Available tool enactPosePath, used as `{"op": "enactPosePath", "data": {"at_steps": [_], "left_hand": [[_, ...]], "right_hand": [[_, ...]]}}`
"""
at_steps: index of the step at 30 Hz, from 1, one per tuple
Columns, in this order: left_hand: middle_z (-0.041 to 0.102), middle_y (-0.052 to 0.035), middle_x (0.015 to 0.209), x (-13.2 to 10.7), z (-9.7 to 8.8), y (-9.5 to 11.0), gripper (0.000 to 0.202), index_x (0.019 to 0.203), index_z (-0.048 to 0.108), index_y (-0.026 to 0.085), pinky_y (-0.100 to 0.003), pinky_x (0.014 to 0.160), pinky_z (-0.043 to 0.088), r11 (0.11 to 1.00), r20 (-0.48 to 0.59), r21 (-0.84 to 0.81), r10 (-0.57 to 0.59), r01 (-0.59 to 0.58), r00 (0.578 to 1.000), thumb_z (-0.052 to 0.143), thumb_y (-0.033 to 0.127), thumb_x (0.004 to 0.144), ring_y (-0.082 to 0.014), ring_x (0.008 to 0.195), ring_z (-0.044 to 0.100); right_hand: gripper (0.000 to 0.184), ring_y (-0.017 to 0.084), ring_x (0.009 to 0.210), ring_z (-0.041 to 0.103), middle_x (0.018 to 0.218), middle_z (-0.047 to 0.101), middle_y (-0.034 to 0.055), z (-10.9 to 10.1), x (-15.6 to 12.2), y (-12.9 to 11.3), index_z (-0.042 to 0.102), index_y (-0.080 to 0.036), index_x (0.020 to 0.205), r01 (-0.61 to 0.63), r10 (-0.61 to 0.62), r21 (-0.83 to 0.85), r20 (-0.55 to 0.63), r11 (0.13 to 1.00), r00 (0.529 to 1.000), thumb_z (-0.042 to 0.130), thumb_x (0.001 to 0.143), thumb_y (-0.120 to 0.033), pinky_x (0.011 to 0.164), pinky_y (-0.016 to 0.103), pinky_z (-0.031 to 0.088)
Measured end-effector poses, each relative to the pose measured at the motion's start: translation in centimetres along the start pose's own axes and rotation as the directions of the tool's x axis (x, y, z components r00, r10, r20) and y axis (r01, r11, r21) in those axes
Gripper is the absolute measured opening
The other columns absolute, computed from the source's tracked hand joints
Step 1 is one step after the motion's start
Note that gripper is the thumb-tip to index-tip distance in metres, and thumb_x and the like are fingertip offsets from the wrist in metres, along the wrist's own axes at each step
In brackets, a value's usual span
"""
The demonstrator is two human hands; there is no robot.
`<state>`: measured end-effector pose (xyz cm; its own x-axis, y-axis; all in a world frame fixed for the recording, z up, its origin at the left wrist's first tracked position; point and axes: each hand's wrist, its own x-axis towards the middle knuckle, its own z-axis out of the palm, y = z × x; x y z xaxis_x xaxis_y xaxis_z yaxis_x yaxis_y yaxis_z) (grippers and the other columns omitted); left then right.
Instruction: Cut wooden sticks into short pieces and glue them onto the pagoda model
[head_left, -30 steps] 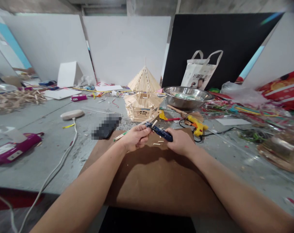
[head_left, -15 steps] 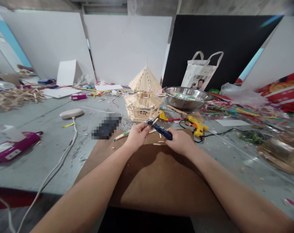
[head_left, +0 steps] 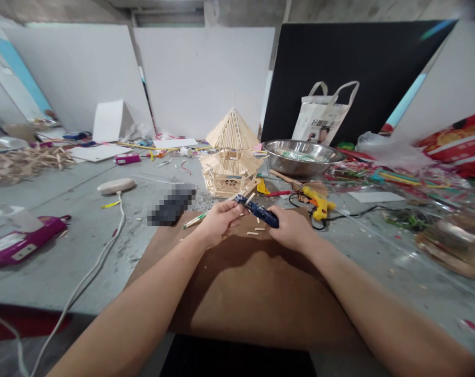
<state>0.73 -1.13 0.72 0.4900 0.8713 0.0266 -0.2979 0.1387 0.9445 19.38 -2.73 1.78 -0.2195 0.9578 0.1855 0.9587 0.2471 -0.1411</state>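
Note:
My right hand (head_left: pixel 290 226) is closed around the handles of dark blue cutting pliers (head_left: pixel 263 213), their jaws pointing left and away from me. At the jaws, my left hand (head_left: pixel 222 220) is pinched together on a thin wooden stick (head_left: pixel 250 198), whose pale end shows past the tool; the fingers hide the rest. Short cut stick pieces (head_left: pixel 252 233) lie on the brown board (head_left: pixel 237 293) beneath. Left of my left hand is a green-and-white pen-like item (head_left: pixel 194 220). Just beyond my hands stands a pavilion model (head_left: pixel 233 167) of pale sticks with a pointed, tiered roof.
A yellow glue gun (head_left: pixel 319 205) with a black cord lies at right, near a steel bowl (head_left: pixel 304 166). A pixelated dark object (head_left: pixel 172 204) lies left of the board. Farther left are a white cable (head_left: pixel 100 256), a purple power strip (head_left: pixel 29 241) and a stick pile (head_left: pixel 25 162).
My left hand has shifted slightly and its fingers are curled closer at the plier jaws. My right hand keeps its grip on the pliers. The view has moved a little.

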Motion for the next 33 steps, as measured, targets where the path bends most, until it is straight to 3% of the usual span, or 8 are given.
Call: {"op": "enactPosePath", "data": {"at_steps": [4,9,14,19,23,28,33], "left_hand": [[0.024,0.0112,0.037,-0.1,-0.1,0.3,0.027,0.072,0.051,0.013,-0.013,0.031,0.009,0.999,0.019,0.004,-0.044,0.044,0.999,0.059,0.038,0.067,0.0003,0.029,0.016],[0.025,0.0112,0.038,-0.1,-0.3,0.3,0.028,0.074,0.051,0.013,-0.013,0.031,0.010,0.999,0.010,0.042,-0.013,0.013,1.000,0.059,0.039,0.067,0.0001,0.029,0.015],[0.029,0.0106,0.038,0.3,-0.3,-0.4,0.029,0.075,0.051,0.013,-0.015,0.032,0.013,0.973,-0.057,0.208,0.109,-0.095,0.992,0.054,0.042,0.070,-0.0008,0.029,0.019],[0.038,0.0082,0.041,0.8,-0.1,-1.0,0.021,0.065,0.047,0.014,-0.016,0.039,0.023,0.854,-0.158,0.478,0.313,-0.205,0.936,0.053,0.033,0.071,-0.0025,0.036,0.031],[0.034,0.0076,0.041,0.9,-0.1,-1.1,0.021,0.065,0.052,0.012,-0.017,0.040,0.022,0.795,-0.156,0.573,0.343,-0.198,0.926,0.048,0.031,0.073,-0.0032,0.038,0.030],[0.024,0.0099,0.036,0.7,0.1,-0.8,0.029,0.076,0.057,0.010,-0.017,0.036,0.012,0.914,-0.120,0.374,0.218,-0.159,0.969,0.050,0.037,0.073,-0.0018,0.032,0.019],[0.024,0.0106,0.036,0.3,-0.1,-0.5,0.029,0.076,0.055,0.011,-0.015,0.031,0.010,0.996,-0.021,0.092,0.025,-0.023,0.999,0.057,0.039,0.068,-0.0009,0.028,0.017]], "right_hand": [[0.027,0.020,0.072,0.057,0.081,0.064,0.0035,0.0,0.0,-0.1,0.052,-0.023,0.090,-0.011,0.011,-0.019,0.011,1.000,1.000,0.045,0.066,-0.031,0.055,0.025,0.030],[0.027,0.020,0.069,0.057,0.077,0.064,0.0040,0.0,0.0,-0.2,0.055,-0.022,0.088,-0.021,0.022,-0.036,0.038,0.999,0.999,0.045,0.066,-0.034,0.054,0.025,0.031],[0.028,0.021,0.070,0.058,0.077,0.065,0.0047,-0.1,0.1,-0.5,0.056,-0.023,0.087,-0.062,0.065,-0.062,0.052,0.996,0.996,0.043,0.067,-0.038,0.053,0.026,0.031],[0.031,0.022,0.072,0.059,0.079,0.065,0.0058,0.0,0.1,-0.7,0.057,-0.023,0.090,-0.107,0.113,-0.083,0.075,0.991,0.991,0.044,0.067,-0.040,0.053,0.026,0.032],[0.032,0.023,0.073,0.058,0.082,0.065,0.0054,0.1,0.3,-0.4,0.055,-0.024,0.092,-0.100,0.105,-0.065,0.076,0.993,0.992,0.045,0.067,-0.041,0.054,0.027,0.033],[0.033,0.022,0.076,0.057,0.085,0.064,0.0043,0.1,0.2,0.0,0.053,-0.024,0.095,-0.085,0.086,-0.020,0.057,0.996,0.995,0.045,0.067,-0.040,0.057,0.026,0.034],[0.031,0.021,0.077,0.057,0.086,0.064,0.0036,-0.1,0.1,0.2,0.052,-0.023,0.095,-0.037,0.037,-0.003,0.051,0.999,0.998,0.045,0.067,-0.034,0.059,0.026,0.034]]}}
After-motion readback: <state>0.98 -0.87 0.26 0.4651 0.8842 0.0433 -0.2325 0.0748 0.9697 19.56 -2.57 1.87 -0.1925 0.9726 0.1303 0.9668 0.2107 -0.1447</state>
